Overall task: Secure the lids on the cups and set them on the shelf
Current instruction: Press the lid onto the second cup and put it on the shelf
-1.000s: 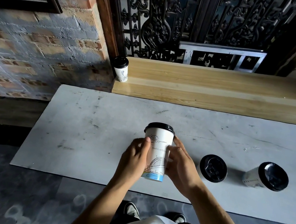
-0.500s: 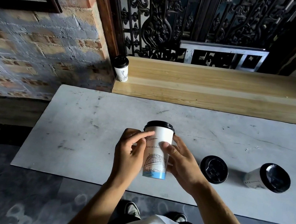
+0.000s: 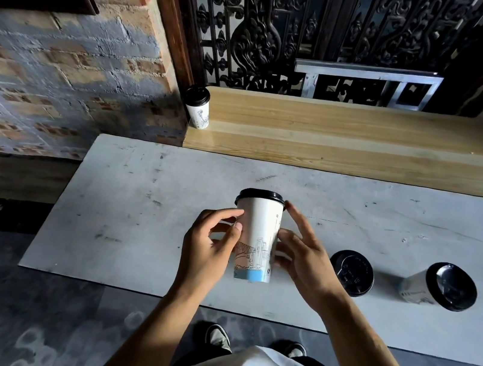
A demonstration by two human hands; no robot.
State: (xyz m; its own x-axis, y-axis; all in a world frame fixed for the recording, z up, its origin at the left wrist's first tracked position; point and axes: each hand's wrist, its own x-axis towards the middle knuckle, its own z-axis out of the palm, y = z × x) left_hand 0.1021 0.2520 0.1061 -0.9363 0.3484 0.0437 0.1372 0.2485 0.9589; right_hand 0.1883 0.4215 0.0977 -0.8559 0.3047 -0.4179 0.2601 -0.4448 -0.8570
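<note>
A white paper cup (image 3: 257, 233) with a black lid (image 3: 261, 195) and a blue band at its base is at the middle of the white table (image 3: 136, 198). My left hand (image 3: 208, 247) grips its left side with thumb and fingers. My right hand (image 3: 304, 256) touches its right side with the thumb, fingers spread, index tip near the lid's rim. A second lidded cup (image 3: 413, 286) stands at the right. Between them lies a black lid (image 3: 351, 273); I cannot tell whether a cup is under it. Another lidded cup (image 3: 197, 111) stands at the left end of the wooden shelf (image 3: 352, 137).
The shelf runs along the back of the table, below a dark carved screen (image 3: 320, 37) and a metal frame (image 3: 363, 82). A brick wall (image 3: 61, 75) stands at the left. The person's shoes (image 3: 219, 337) show under the table's front edge.
The cup has been turned in my hands, so its bridge drawing has moved round, and it sits slightly higher in view. My right fingers have spread and reached up toward the lid.
</note>
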